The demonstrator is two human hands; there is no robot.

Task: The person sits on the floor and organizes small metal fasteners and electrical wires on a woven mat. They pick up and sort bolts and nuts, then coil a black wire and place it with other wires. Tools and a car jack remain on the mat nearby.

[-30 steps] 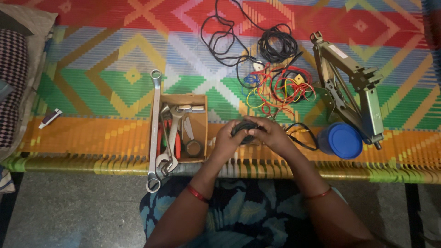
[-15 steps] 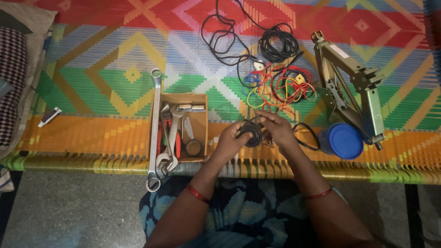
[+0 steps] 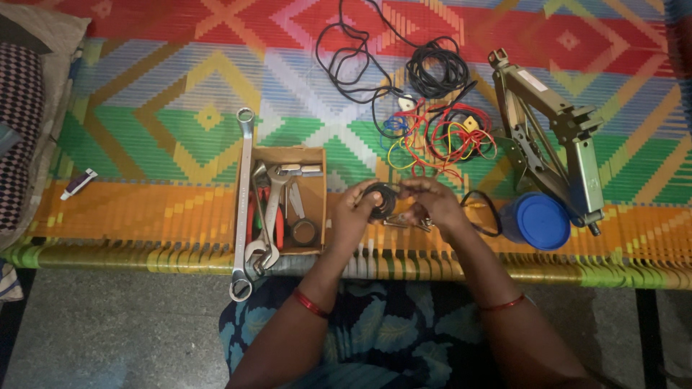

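Black ring (image 3: 380, 199) gripped by both hands; cardboard box (image 3: 318, 189) holds wrenches (image 3: 268, 216).

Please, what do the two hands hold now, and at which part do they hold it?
Both the left hand and the right hand hold a small black coil of wire by its rim, one on each side, above the mat.

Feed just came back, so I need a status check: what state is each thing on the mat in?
Black ring: held by both hands.
Left hand: gripping ring.
Right hand: gripping ring.
Blue container: lid on.
Cardboard box: open, holding wrenches.
Scissor jack: lying flat.
Black cable: coiled.
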